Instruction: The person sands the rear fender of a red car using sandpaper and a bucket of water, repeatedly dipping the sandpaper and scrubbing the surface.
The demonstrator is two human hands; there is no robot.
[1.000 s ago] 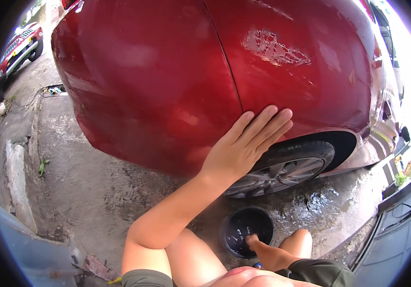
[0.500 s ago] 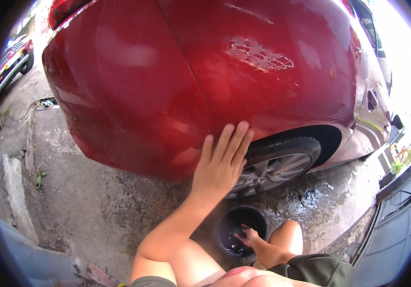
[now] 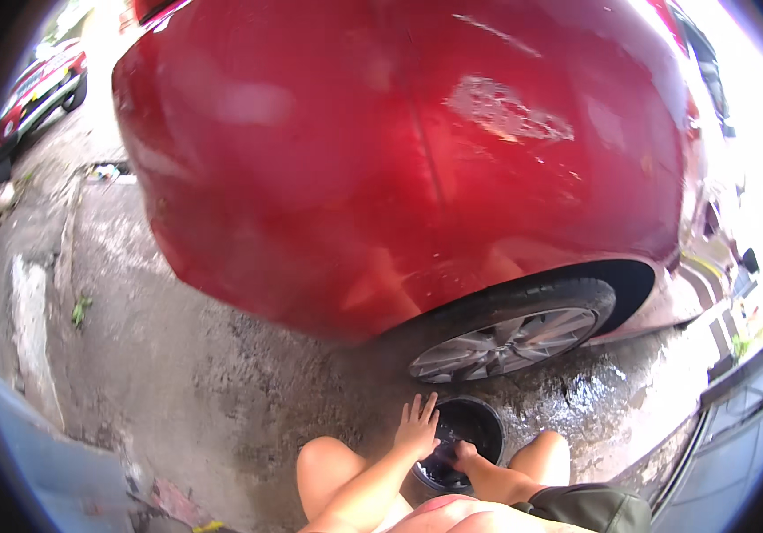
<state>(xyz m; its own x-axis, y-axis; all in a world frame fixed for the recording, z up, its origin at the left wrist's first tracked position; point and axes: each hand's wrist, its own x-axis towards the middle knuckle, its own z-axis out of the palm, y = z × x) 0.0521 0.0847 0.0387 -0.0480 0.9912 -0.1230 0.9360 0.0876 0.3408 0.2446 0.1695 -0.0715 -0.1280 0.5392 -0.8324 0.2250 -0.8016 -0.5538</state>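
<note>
My left hand (image 3: 416, 430) is over the left rim of a black bucket (image 3: 498, 423), its fingers spread and nothing in them. Inside the bucket, my right hand (image 3: 464, 457) reaches down toward dark liquid with pale flecks; its fingers are blurred and partly hidden, so I cannot tell what they hold, if anything. Just beyond the bucket is the rear wheel (image 3: 506, 348) of a red car (image 3: 302, 178). Pale scuffs (image 3: 506, 111) mark the car's body above the wheel arch, and neither hand touches the car.
Wet concrete ground (image 3: 195, 382) surrounds the bucket and shines near the wheel. A second red vehicle (image 3: 42, 89) stands at the far left. Grey panels (image 3: 728, 462) line the right side. My bent knees flank the bucket.
My left hand has come off the car's red panel and down to the bucket. The right hand stays in the bucket, its fingers now less visible. The view has shifted slightly.
</note>
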